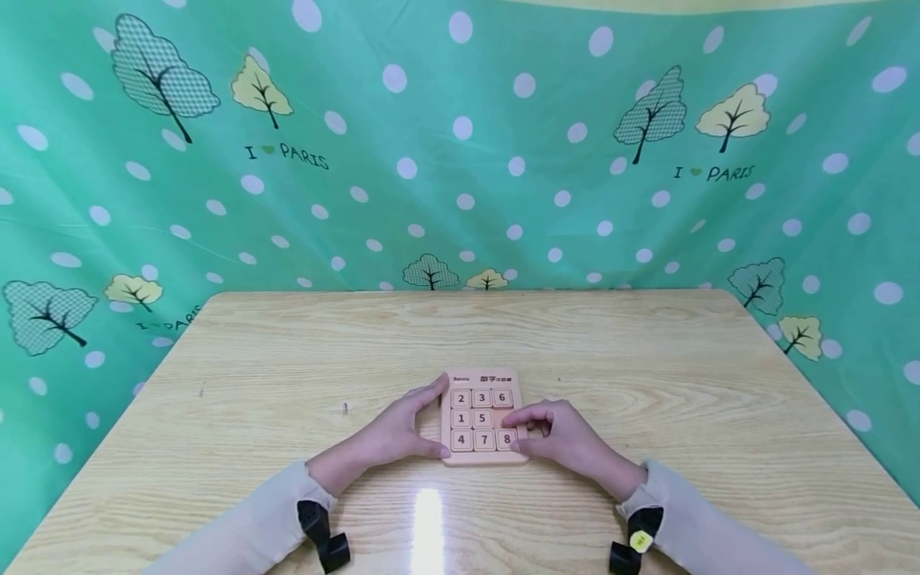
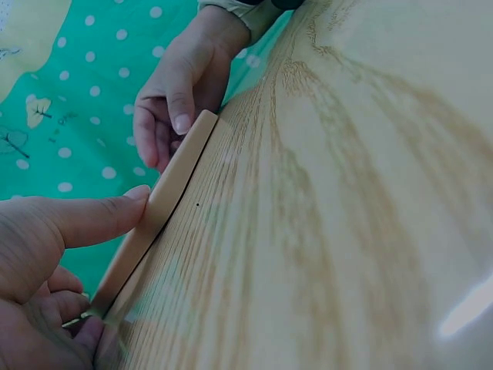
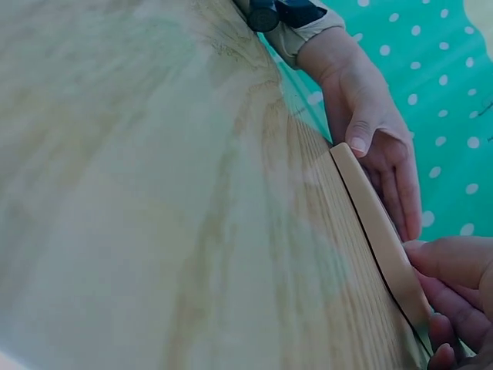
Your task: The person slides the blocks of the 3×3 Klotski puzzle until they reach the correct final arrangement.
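A pink number slide puzzle (image 1: 483, 459) lies flat on the wooden table, its tiles reading 2 3 6, 1 5 and 4 7 8. The slot at the right of the middle row has no tile visible in it. My left hand (image 1: 394, 427) holds the puzzle's left side, thumb at the near corner and fingers at the far one. At the right side, my right hand (image 1: 564, 435) has its index fingertip over the vacant slot and its thumb at the near right corner, by the 8 tile (image 1: 506, 439). Its other fingers are curled. Both wrist views show the puzzle's near edge (image 2: 166, 200) side-on.
The wooden table (image 1: 287, 343) stretches out around the puzzle, with a bright light reflection in front of it. A green dotted curtain (image 1: 460, 160) hangs behind the table and at both sides. Each wrist wears a black camera strap (image 1: 314, 519).
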`<state>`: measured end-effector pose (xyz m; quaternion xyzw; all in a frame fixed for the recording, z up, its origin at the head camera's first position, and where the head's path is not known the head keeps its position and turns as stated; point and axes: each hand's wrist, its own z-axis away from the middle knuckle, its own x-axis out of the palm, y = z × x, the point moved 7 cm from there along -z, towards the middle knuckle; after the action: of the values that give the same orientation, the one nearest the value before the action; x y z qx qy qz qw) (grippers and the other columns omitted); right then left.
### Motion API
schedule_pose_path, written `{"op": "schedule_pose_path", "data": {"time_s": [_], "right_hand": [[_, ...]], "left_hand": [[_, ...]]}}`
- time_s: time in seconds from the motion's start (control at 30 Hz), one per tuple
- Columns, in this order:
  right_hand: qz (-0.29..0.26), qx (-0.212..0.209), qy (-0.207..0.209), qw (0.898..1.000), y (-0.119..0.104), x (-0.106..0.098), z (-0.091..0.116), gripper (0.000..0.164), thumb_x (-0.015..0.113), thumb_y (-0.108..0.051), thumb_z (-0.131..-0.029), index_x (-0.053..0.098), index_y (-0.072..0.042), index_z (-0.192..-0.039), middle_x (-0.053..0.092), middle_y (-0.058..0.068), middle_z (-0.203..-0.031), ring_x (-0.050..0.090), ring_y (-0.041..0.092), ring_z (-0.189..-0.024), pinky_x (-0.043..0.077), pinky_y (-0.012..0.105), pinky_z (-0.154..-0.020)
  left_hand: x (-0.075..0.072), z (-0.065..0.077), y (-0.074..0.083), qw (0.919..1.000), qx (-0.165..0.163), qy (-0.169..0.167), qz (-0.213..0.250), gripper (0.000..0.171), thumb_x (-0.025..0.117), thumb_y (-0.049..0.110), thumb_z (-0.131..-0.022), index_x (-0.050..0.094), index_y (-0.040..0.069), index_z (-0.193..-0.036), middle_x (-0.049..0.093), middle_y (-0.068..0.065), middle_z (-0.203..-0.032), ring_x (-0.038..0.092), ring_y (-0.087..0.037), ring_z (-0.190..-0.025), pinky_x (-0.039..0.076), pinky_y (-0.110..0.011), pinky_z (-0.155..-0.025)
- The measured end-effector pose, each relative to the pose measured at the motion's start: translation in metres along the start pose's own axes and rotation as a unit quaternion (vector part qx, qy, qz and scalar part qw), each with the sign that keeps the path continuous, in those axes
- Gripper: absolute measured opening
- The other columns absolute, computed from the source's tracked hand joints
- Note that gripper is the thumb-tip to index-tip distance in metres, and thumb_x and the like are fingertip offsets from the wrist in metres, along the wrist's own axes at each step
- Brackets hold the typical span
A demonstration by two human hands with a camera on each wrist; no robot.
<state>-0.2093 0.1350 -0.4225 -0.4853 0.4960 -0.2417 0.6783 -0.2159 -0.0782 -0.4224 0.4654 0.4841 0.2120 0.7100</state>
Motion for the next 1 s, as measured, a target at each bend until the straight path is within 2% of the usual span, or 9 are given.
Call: {"op": "schedule_pose_path", "data": {"time_s": [0.57, 1.0], "right_hand": [[0.017, -0.003, 0.025, 1.000, -0.001, -0.004, -0.006, 0.028, 0.079, -0.015, -0.073, 0.073, -0.009, -0.100, 0.067, 0.003, -0.092, 0.046, 0.010, -0.063, 0.037, 0.018, -0.054], [0.014, -0.016, 0.043, 0.999, 0.000, -0.008, -0.014, 0.026, 0.077, -0.016, -0.077, 0.072, -0.010, -0.102, 0.068, 0.003, -0.096, 0.049, 0.011, -0.066, 0.040, 0.018, -0.056]], "left_hand": [[-0.001, 0.001, 0.000, 1.0000, 0.003, 0.003, -0.007, 0.103, 0.085, 0.017, -0.065, 0.026, 0.010, -0.149, 0.023, -0.004, -0.155, 0.016, -0.027, -0.143, 0.012, -0.047, -0.116], [0.000, 0.000, -0.001, 0.9999, 0.005, 0.002, -0.009, 0.102, 0.085, 0.018, -0.065, 0.027, 0.009, -0.148, 0.023, -0.006, -0.155, 0.017, -0.028, -0.142, 0.013, -0.048, -0.116]]}}
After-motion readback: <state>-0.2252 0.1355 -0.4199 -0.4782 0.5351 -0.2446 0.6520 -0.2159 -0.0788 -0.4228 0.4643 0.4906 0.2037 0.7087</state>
